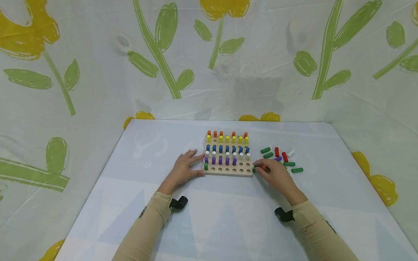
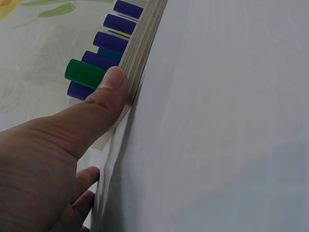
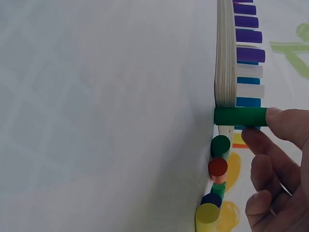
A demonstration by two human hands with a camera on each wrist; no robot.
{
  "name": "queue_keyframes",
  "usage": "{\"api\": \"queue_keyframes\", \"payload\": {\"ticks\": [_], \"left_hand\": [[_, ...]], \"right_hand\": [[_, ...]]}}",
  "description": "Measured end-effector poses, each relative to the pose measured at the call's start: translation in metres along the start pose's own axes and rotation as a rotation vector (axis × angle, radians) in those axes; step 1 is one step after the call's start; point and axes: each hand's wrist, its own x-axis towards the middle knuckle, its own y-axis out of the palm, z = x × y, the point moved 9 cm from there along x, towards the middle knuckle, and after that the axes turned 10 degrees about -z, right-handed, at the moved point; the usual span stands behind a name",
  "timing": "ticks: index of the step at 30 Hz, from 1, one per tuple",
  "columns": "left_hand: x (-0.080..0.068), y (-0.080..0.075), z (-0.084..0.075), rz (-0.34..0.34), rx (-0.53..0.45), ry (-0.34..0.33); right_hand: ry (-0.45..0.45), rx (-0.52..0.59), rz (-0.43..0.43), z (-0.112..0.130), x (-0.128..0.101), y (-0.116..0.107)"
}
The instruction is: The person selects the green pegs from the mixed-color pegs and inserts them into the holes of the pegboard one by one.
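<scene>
A wooden pegboard (image 1: 228, 173) stands on the table with rows of orange, yellow, blue, white and purple pegs. One green peg (image 1: 206, 166) is upright in its front left hole. My left hand (image 1: 183, 169) rests at the board's left side, fingers spread. In the left wrist view its thumb (image 2: 113, 82) presses the board's front edge beside that peg. My right hand (image 1: 277, 176) pinches another green peg (image 3: 240, 116) between thumb and index finger. That peg is upright just off the board's front right corner, its lower end close to the table.
Loose pegs lie right of the board: several green ones (image 1: 297, 170), red ones (image 1: 277, 152), a white one (image 1: 290, 153) and a purple one (image 1: 278, 158). An orange peg (image 1: 264, 167) lies under the right fingers. A patterned cloth wall (image 1: 209, 101) rises behind the table.
</scene>
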Motion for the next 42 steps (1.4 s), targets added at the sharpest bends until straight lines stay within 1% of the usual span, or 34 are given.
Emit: {"api": "queue_keyframes", "payload": {"ticks": [15,32,37,42], "left_hand": [[0.0,0.002,0.003,-0.003,0.007,-0.004],[0.0,0.0,0.001,-0.002,0.017,0.005],[-0.001,0.0,0.001,0.003,0.017,-0.001],[0.0,-0.001,-0.001,-0.003,0.02,0.015]], "right_hand": [[0.037,-0.007,0.011,0.001,0.0,0.002],[0.042,-0.009,-0.002,0.002,0.001,-0.001],[0.02,-0.002,-0.025,0.007,0.002,-0.004],[-0.014,-0.009,-0.051,0.013,0.003,-0.006]]}}
